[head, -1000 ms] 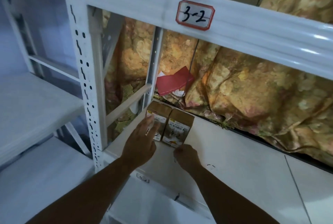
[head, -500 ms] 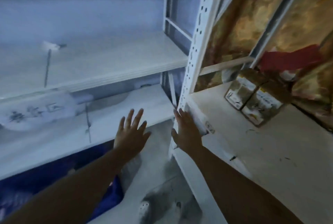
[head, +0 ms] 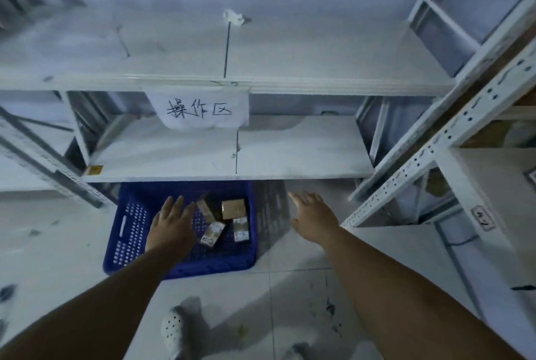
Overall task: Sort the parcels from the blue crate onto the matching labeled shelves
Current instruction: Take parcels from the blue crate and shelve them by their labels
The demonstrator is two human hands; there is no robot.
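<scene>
1. Both grips empty, fingers spread: left hand (head: 171, 229) over the crate (head: 127, 229), lower centre; right hand (head: 313, 220) beside it.
2. Parcels (head: 233, 209) bunched at crate's right side; risk of snagging two.
3. Labels dim and blurred, so a misread means the wrong shelf.

paper sign (head: 203, 110): handwritten, hangs from shelf edge | white perforated shoe (head: 173, 327): on tiled floor (head: 290, 296)
</scene>
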